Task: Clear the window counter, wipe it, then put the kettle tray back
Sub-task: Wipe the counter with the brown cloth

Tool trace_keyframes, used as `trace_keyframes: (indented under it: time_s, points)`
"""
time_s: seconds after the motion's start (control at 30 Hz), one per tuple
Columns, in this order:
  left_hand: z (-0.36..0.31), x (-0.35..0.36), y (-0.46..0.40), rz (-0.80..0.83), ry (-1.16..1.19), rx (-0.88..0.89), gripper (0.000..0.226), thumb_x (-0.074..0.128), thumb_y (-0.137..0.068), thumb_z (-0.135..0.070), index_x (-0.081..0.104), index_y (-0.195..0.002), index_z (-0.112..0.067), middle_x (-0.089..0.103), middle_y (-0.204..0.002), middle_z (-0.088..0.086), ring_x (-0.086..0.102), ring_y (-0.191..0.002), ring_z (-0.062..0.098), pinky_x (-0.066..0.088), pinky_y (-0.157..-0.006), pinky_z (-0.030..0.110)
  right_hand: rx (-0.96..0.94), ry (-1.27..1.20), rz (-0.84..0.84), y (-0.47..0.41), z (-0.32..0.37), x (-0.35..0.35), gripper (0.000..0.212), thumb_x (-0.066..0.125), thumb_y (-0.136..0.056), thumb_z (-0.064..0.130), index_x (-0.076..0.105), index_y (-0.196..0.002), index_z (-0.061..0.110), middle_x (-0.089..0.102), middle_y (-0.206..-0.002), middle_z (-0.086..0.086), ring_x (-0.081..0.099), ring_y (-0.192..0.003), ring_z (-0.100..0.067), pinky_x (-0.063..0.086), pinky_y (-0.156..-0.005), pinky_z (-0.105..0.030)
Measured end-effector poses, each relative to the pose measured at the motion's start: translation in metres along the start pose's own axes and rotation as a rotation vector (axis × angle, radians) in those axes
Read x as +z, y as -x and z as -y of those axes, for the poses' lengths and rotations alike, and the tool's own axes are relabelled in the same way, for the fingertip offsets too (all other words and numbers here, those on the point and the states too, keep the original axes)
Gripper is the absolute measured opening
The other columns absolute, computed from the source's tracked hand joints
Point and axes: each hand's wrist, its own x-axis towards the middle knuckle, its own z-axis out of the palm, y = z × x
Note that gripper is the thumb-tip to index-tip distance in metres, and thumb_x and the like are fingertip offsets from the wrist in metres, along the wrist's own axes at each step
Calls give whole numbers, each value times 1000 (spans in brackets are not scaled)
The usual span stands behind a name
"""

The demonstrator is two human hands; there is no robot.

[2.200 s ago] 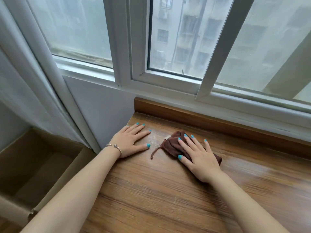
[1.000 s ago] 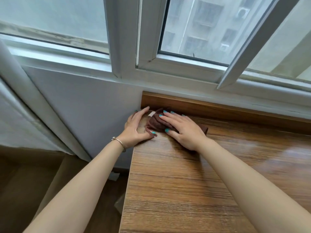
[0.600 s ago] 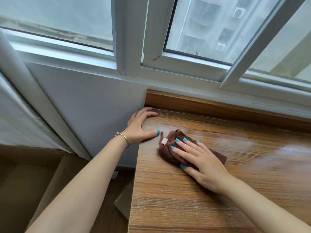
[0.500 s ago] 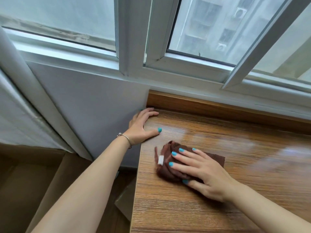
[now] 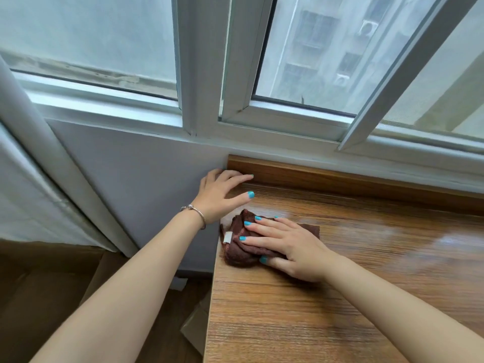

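Two hands on counter (image 5: 340,297), right hand (image 5: 288,247) pressing cloth (image 5: 237,254), wall (image 5: 146,174) left.

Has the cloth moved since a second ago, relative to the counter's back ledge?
Yes. The cloth was tucked against the back ledge; now it lies nearer the person along the counter's left edge, under the right hand.

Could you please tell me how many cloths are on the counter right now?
1. The brown cloth lies at the counter's left edge, pressed flat under the right hand. No others show; the counter runs on out of view.
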Motion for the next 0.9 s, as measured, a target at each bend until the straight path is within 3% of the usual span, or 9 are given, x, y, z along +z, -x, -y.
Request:
trace_keyframes:
  time_s: [0.1, 0.27, 0.43, 0.63, 0.73, 0.8, 0.9]
  points:
    - [-4, -13, 2, -21, 19, 35, 71, 25, -71, -76, 40, -136, -51, 39, -143, -15, 16, -137, 19, 7, -107, 29, 49, -27, -15, -20, -6, -5, 51, 41, -100, 45, 23, -147, 52, 7, -157, 25, -2, -147, 2, -6, -116, -23]
    - [-10, -29, 4, -22, -28, 95, 61, 29, -75, -73, 33, -133, -56, 38, -142, -18, 17, -135, 15, 8, -109, 29, 152, -21, -63, -64, -24, -14, 52, 40, -101, 44, 25, -150, 42, 15, -160, 16, 8, -149, -8, 8, -122, -37]
    - [-15, -30, 13, -9, -60, 95, 66, 29, -75, -74, 34, -138, -51, 36, -143, -17, 16, -135, 12, 8, -109, 29, 188, 14, -81, -73, -19, -15, 55, 40, -101, 43, 24, -153, 32, 14, -161, 13, 7, -149, -10, 9, -121, -42]
    - [-18, -14, 19, -6, -84, 113, 66, 29, -75, -74, 35, -137, -52, 37, -142, -18, 20, -134, 13, 10, -110, 31, -67, 10, -80, -1, 29, 11, 52, 36, -101, 49, 26, -151, 40, 16, -161, 12, 5, -150, -10, -2, -118, -32]
    - [-20, -8, 20, 19, -76, 116, 70, 30, -75, -75, 37, -139, -48, 36, -143, -19, 21, -132, 11, 12, -107, 29, -148, -25, -69, 7, 23, 13, 50, 44, -98, 44, 34, -147, 43, 24, -159, 13, 13, -149, -9, 6, -120, -34]
    - [-19, -7, 20, 13, -75, 99, 71, 30, -75, -75, 37, -140, -47, 36, -143, -19, 21, -133, 10, 12, -107, 28, -104, -38, -75, -12, 7, 6, 51, 48, -97, 40, 37, -146, 42, 27, -158, 13, 14, -148, -7, 11, -120, -35]
    - [-18, -8, 21, 20, -63, 72, 71, 29, -75, -74, 36, -140, -47, 35, -145, -18, 20, -134, 9, 12, -108, 29, 121, -21, -92, -43, -9, -2, 55, 42, -99, 45, 27, -151, 37, 20, -160, 14, 8, -149, -7, 9, -122, -40]
